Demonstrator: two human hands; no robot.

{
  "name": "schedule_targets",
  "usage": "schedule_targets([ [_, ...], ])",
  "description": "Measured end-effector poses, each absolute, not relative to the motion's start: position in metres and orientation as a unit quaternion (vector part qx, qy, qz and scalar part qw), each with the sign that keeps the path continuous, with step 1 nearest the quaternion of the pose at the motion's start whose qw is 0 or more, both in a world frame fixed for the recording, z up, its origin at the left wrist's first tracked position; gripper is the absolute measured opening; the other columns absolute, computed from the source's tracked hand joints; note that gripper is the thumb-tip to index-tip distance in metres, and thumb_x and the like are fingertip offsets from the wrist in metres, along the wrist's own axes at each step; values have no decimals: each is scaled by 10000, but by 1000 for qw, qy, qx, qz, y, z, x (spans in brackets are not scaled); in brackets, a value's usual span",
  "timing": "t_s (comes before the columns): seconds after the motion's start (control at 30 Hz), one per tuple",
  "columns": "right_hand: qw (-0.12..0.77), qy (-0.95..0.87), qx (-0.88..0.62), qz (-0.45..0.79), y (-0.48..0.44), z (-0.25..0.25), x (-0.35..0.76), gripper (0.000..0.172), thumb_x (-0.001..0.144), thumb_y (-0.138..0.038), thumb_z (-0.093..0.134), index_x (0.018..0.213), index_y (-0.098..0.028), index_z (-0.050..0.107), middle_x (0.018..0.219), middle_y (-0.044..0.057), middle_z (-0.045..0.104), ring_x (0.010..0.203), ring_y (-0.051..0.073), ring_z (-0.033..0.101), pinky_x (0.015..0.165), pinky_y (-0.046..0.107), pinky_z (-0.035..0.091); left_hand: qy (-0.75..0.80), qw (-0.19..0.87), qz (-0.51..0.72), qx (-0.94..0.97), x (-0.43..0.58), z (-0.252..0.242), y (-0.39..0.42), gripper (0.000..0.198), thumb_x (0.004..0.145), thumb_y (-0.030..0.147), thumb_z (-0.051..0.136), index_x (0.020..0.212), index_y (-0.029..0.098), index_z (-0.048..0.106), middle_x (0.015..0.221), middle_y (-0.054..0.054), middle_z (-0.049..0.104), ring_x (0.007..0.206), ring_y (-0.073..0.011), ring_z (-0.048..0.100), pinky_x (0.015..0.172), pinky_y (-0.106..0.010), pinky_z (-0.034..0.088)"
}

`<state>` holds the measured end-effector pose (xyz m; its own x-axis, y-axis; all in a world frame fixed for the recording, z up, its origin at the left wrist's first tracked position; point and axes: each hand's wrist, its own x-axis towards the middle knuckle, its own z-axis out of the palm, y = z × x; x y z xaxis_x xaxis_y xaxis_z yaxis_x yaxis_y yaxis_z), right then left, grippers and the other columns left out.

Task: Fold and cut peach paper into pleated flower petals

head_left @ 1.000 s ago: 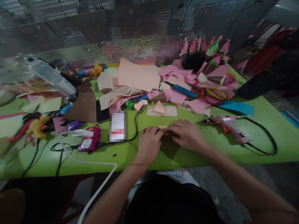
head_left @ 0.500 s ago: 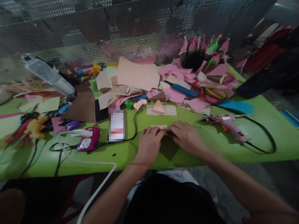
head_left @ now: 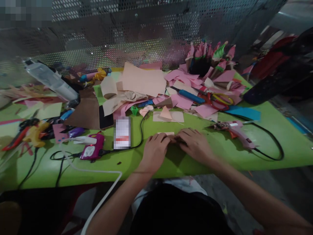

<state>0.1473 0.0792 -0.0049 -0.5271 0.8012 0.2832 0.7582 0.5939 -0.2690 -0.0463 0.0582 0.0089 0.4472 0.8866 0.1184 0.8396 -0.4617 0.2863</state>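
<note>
A small pale piece of paper (head_left: 168, 133) lies on the green table, mostly covered by my fingers. My left hand (head_left: 156, 148) presses on it with curled fingers. From the other side my right hand (head_left: 193, 143) pinches its right end, the fingertips close to those of the left. Just beyond them, a peach paper triangle (head_left: 166, 113) rests on a beige paper strip (head_left: 179, 117). A pink glue gun (head_left: 241, 132) lies right of my right hand, while a phone (head_left: 122, 133) is left of my left hand.
A magenta power adapter (head_left: 93, 147) with cords sits at left, and a white cable (head_left: 97, 171) crosses the front edge. Paper sheets (head_left: 144, 78), a blue-handled tool (head_left: 192, 96) and scissors (head_left: 212, 101) pile at the back. A plastic bottle (head_left: 51, 78) leans at left.
The view shifts slightly. My hands stay close together on the paper, with only small finger movement.
</note>
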Motion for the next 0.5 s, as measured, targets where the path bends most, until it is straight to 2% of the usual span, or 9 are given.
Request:
schedule_targets([
  [0.5,99,-879,-466,-12,79,0,141,96,897,-163,532,839,-188,604,837,68,634,796,224,558,691,326,332,527,46,106,842,-42,6,56,206,948,144,475,1016,215,655,1007,-47,641,955,-217,573,795,-371,460],
])
